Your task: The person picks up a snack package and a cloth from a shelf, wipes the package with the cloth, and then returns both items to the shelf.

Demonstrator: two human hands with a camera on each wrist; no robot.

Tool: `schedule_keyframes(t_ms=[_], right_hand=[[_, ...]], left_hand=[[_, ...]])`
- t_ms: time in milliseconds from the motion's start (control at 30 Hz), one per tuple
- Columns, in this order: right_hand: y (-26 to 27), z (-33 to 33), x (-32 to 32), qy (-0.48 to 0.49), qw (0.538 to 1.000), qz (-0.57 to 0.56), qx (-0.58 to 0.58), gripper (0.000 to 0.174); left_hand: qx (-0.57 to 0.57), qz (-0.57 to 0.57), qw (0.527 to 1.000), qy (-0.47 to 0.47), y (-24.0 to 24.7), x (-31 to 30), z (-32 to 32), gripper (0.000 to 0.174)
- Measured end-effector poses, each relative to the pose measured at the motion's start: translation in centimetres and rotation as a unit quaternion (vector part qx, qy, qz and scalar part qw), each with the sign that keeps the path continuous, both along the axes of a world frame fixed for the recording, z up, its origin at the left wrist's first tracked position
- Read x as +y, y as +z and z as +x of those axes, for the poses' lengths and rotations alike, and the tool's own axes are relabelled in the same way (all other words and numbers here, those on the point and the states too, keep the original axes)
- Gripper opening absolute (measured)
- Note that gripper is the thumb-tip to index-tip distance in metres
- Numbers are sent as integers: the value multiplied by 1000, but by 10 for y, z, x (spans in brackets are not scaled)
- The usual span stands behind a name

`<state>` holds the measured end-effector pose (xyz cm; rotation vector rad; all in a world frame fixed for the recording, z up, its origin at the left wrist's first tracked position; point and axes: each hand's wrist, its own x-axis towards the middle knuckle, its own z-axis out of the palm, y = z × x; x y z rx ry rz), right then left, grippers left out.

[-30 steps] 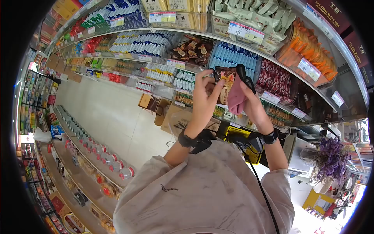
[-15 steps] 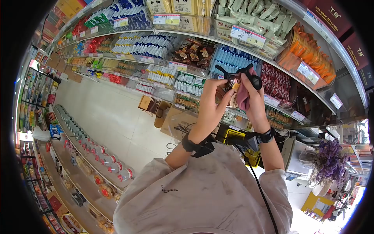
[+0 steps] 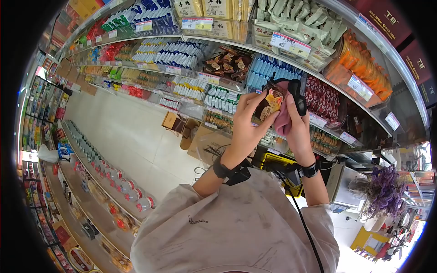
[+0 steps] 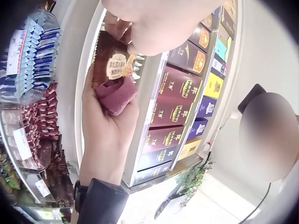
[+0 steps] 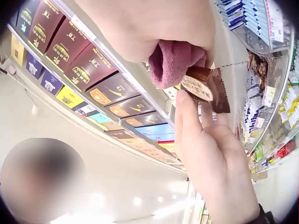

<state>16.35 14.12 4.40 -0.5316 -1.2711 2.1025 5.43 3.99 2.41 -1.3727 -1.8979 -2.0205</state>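
My left hand (image 3: 248, 127) pinches one side of a brown snack packet (image 3: 269, 105) with a yellow and red print, between thumb and fingers. On its other side my right hand (image 3: 298, 134) grips a folded pink cloth (image 3: 283, 120), which lies against the packet. A black object (image 3: 297, 96) sits over the right fingertips; what it is I cannot tell. In the left wrist view the cloth (image 4: 117, 95) covers the packet's (image 4: 110, 63) lower end. The right wrist view shows the left thumb and fingers on the packet (image 5: 219, 91), beside the cloth (image 5: 175, 63). Some right fingers are hidden.
Shelves of wrapped snacks stand behind the hands, with blue packets (image 3: 271, 70) and dark red packets (image 3: 322, 98) close by. A yellow basket (image 3: 275, 159) is below the wrists. Bottles (image 3: 144, 203) line a low shelf at left, and dried purple flowers (image 3: 384, 189) stand at right.
Both hands have shifted slightly right and down since the earliest frame. The packet tilted away, and its printed face shows again. The black object has turned. The cloth stays in the right hand.
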Motion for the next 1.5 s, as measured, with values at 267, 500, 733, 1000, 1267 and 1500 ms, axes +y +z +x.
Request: schedule_keyframes(t_ms=[267, 500, 733, 1000, 1267, 1500], right_hand=[[0, 1, 0, 9, 993, -111, 29, 41], [4, 2, 7, -53, 997, 47, -29, 28], [11, 6, 6, -88, 993, 48, -54, 27], [-8, 18, -7, 54, 957, 190, -212, 27], [-22, 14, -11, -97, 831, 504, -215, 43], [-6, 12, -28, -10, 869, 481, -120, 43]], left_hand=[[42, -38, 997, -58, 5, -5, 2, 63], [-264, 3, 923, -280, 4, -9, 4, 53], [-287, -10, 925, -250, -7, -7, 10, 43], [-183, -32, 975, -121, -6, -12, -8, 40], [-259, -21, 950, -175, -7, -9, 16, 50], [-349, 0, 917, -193, -17, -12, -3, 44]])
